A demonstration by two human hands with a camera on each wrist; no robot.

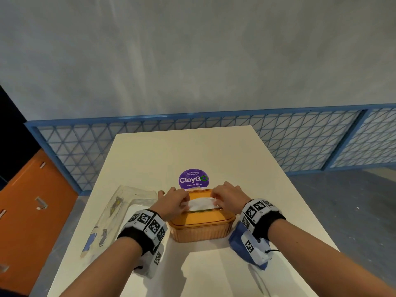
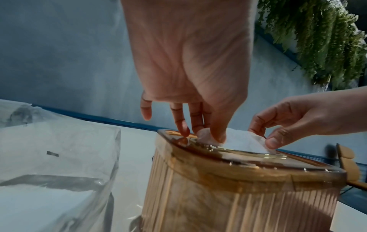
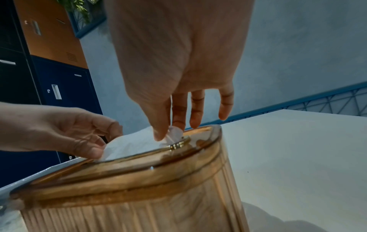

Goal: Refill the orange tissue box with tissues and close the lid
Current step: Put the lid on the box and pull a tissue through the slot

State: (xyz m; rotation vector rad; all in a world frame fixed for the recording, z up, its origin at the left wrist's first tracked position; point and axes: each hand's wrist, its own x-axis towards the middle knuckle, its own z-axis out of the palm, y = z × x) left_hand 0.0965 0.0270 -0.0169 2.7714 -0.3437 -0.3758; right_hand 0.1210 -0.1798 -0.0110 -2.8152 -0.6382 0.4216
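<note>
The orange tissue box (image 1: pixel 201 229) (image 2: pixel 238 196) (image 3: pixel 139 196) stands on the white table near me, ribbed and translucent, with its lid down. A white tissue (image 1: pixel 201 203) (image 2: pixel 238 141) (image 3: pixel 131 146) sticks up through the lid's slot. My left hand (image 1: pixel 174 201) (image 2: pixel 210 136) pinches the tissue's left end between thumb and fingers. My right hand (image 1: pixel 227 197) (image 3: pixel 166 133) pinches its right end the same way. Both hands hover just above the lid.
An empty clear plastic tissue wrapper (image 1: pixel 111 213) (image 2: pixel 55 164) lies left of the box. A purple round sticker (image 1: pixel 193 178) sits on the table (image 1: pixel 214 151) behind it. A blue mesh railing (image 1: pixel 300 138) runs beyond the table; orange and blue lockers (image 1: pixel 32 200) stand left.
</note>
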